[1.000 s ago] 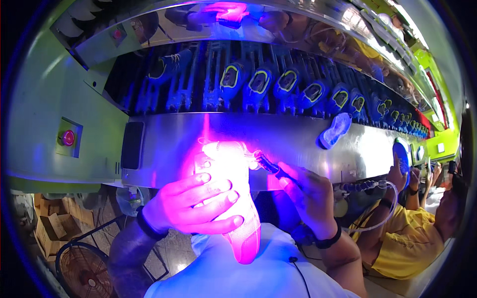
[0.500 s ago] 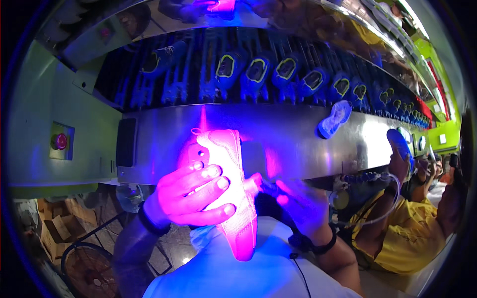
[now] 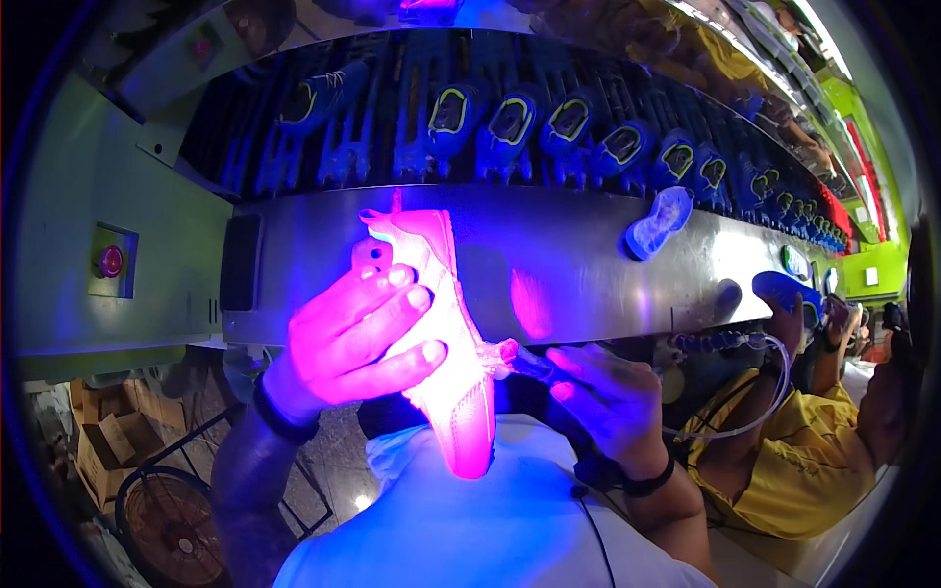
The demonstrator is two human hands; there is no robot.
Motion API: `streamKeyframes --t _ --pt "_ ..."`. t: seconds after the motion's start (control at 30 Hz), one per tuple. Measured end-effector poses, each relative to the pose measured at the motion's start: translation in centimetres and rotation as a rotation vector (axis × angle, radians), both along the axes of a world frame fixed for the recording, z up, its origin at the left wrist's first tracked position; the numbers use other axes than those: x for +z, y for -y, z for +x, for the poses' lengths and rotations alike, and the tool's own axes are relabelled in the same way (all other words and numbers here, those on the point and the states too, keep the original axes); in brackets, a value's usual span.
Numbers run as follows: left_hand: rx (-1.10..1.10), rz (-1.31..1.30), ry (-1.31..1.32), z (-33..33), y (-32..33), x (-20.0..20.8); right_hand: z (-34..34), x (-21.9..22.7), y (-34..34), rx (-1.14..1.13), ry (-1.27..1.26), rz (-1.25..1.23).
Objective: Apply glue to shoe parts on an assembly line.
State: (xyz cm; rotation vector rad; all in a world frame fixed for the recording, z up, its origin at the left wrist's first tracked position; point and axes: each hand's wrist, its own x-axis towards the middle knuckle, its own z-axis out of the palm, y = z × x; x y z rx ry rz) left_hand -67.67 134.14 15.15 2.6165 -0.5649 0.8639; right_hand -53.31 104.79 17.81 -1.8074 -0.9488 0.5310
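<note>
Under strong pink and blue light, a shoe (image 3: pixel 456 377) is tilted with its toe end toward my body. Its fabric loop end points away, over the metal ledge. My left hand (image 3: pixel 358 343) is closed around the shoe from the left side, fingers spread over the upper. In my right hand (image 3: pixel 613 397) is a small brush (image 3: pixel 529 365) with a dark handle, pinched between thumb and fingers. The brush's pink-lit tip touches the shoe's right edge, near the middle. Glare washes out the shoe's true colour and finer detail.
Beyond the steel ledge (image 3: pixel 578 265) runs a rack conveyor with several dark blue shoes (image 3: pixel 510 122). A pale blue shoe-shaped piece (image 3: pixel 659 223) lies on the ledge. At right, a person in yellow (image 3: pixel 809 456) holds a blue shoe (image 3: pixel 784 292). A fan (image 3: pixel 181 539) stands lower left beside cardboard boxes (image 3: pixel 123 436).
The shoe and my left hand have shifted farther from my body and slightly left. My right hand, blurred before, is sharper now, with the brush still at the shoe's edge.
</note>
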Motion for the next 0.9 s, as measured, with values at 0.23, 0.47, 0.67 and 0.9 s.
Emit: streamKeyframes --t 0.23,0.47,0.67,0.9 --pt "0.158 -0.121 -0.083 0.5 0.3 0.1 -0.8 0.6 -0.7 -0.059 0.030 -0.003" --pt "0.268 -0.326 -0.105 0.8 0.8 -1.0 -1.9 0.9 -0.8 -0.115 -0.044 -0.021" --pt "0.277 -0.493 -0.208 0.7 1.4 -1.3 -2.2 -0.5 -1.8 -0.188 0.276 0.063" --pt "0.343 -0.540 -0.388 -0.4 1.5 0.3 -0.5 -0.5 -2.9 -0.151 0.489 0.120"
